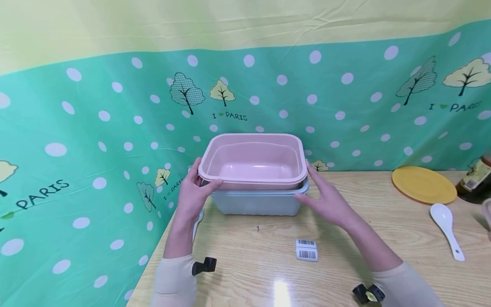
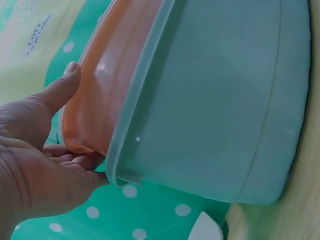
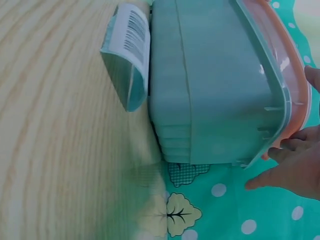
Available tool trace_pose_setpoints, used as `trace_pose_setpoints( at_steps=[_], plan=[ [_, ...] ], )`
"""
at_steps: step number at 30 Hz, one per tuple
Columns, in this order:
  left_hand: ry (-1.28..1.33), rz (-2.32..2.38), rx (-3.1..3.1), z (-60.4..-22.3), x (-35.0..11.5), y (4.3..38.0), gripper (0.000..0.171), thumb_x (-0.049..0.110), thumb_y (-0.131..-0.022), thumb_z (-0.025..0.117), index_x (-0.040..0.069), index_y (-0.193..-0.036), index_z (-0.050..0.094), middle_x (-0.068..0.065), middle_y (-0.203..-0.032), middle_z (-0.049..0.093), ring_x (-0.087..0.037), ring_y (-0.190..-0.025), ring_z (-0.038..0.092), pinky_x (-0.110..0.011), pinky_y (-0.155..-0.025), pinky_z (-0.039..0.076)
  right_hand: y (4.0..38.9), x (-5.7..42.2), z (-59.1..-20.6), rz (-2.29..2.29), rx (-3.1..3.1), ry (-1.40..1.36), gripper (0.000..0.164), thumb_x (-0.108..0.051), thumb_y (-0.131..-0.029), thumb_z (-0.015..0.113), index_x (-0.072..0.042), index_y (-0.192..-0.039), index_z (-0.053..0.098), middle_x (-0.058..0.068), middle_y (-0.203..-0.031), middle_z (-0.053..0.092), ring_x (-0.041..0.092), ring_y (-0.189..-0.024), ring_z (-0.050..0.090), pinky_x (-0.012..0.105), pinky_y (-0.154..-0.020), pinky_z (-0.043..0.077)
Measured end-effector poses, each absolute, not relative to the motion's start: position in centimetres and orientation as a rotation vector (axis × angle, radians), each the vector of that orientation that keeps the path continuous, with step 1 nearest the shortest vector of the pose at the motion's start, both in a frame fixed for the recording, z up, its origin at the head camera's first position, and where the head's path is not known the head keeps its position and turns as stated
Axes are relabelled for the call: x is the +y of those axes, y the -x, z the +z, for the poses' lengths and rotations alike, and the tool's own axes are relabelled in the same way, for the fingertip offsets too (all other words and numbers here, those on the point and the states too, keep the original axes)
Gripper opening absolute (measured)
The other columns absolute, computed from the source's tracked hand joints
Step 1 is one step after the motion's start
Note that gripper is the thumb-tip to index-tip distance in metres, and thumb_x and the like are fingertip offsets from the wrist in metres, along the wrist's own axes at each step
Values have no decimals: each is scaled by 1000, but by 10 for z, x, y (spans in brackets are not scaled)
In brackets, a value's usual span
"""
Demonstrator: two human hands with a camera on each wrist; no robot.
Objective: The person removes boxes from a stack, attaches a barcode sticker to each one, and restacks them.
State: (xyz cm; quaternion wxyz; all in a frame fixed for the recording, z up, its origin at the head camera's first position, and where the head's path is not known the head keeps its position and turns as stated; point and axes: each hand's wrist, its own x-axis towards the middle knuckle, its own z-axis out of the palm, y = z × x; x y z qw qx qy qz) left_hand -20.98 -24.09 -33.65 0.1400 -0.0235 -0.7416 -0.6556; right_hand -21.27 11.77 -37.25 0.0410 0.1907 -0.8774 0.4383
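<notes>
A pink plastic basin (image 1: pixel 253 164) sits partly inside a blue-grey basin (image 1: pixel 255 204), its rim standing above the lower one. At the left corner my left hand (image 1: pixel 192 194) grips the pink basin, thumb over the front rim; in the left wrist view its fingers (image 2: pixel 80 159) curl beneath that rim, close to the blue-grey edge. My right hand (image 1: pixel 330 198) holds the pink basin's right end. The right wrist view shows the right hand's fingers (image 3: pixel 295 142) under the pink rim, with the thumb beside the rim.
A barcode label (image 1: pixel 307 250) lies on the wooden table in front of the basins. To the right are a yellow plate (image 1: pixel 423 184), a white spoon (image 1: pixel 446 230) and a dark bottle (image 1: pixel 475 181). A polka-dot cloth (image 1: pixel 261 94) hangs behind and to the left.
</notes>
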Motion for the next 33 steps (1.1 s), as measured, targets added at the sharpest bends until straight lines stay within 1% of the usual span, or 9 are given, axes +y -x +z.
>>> trace_pose_setpoints(
  at_steps=[3,6,11,15,19,22,25,30,33],
  plan=[
    [103,-1954,-2055,-332,-237,207,104,5,-80,86,12,-161,22,-2,-164,29,-15,-148,29,-32,-116,31,211,118,-369,1363,-2645,-601,94,-44,-95,69,-33,-163,5,7,-168,15,39,-151,19,68,-113,23],
    [150,-1999,-1967,-327,-233,204,104,1,-79,85,11,-161,22,-1,-163,30,-15,-148,30,-33,-116,32,209,119,-364,1408,-2584,-632,95,-38,-95,71,-33,-163,5,3,-168,16,34,-152,18,67,-114,22],
    [195,-1985,-1892,-319,-227,196,102,0,-79,86,16,-161,27,3,-162,32,-14,-148,30,-29,-113,35,204,122,-354,1527,-2460,-676,93,-25,-95,72,-36,-162,8,-6,-167,15,26,-152,20,59,-117,23],
    [250,-1986,-1843,-313,-221,189,101,-1,-80,84,22,-160,28,6,-162,31,-19,-147,32,-28,-107,41,198,125,-345,1614,-2357,-717,91,-15,-96,69,-36,-162,10,-9,-167,15,29,-149,28,49,-117,28],
    [291,-1992,-1804,-307,-215,182,100,-1,-81,83,28,-160,29,8,-161,31,-25,-146,33,-30,-102,47,192,126,-338,1667,-2259,-733,89,-7,-97,65,-36,-162,12,-7,-167,18,38,-143,38,42,-109,38],
    [313,-2001,-1779,-303,-210,176,99,-2,-82,82,28,-160,29,8,-161,30,-28,-145,34,-31,-101,48,188,127,-332,1696,-2191,-722,86,-4,-97,63,-35,-162,16,-6,-166,20,42,-140,40,33,-103,45],
    [333,-2010,-1762,-299,-204,172,99,-2,-83,81,27,-161,27,8,-162,29,-28,-145,33,-32,-101,48,182,128,-326,1710,-2131,-696,81,-3,-98,61,-33,-161,22,-7,-166,22,45,-139,41,23,-96,48],
    [346,-1988,-1785,-296,-193,166,98,2,-84,81,32,-160,27,11,-161,30,-24,-145,34,-33,-102,47,171,131,-315,1689,-2067,-630,72,-4,-99,59,-28,-160,29,-5,-164,29,47,-133,47,20,-89,51],
    [347,-1963,-1815,-297,-187,165,97,6,-86,81,33,-160,25,12,-159,31,-21,-145,35,-32,-103,47,165,133,-311,1649,-2057,-573,69,-3,-100,59,-28,-159,33,-5,-162,34,45,-130,50,20,-87,52]
  ],
)
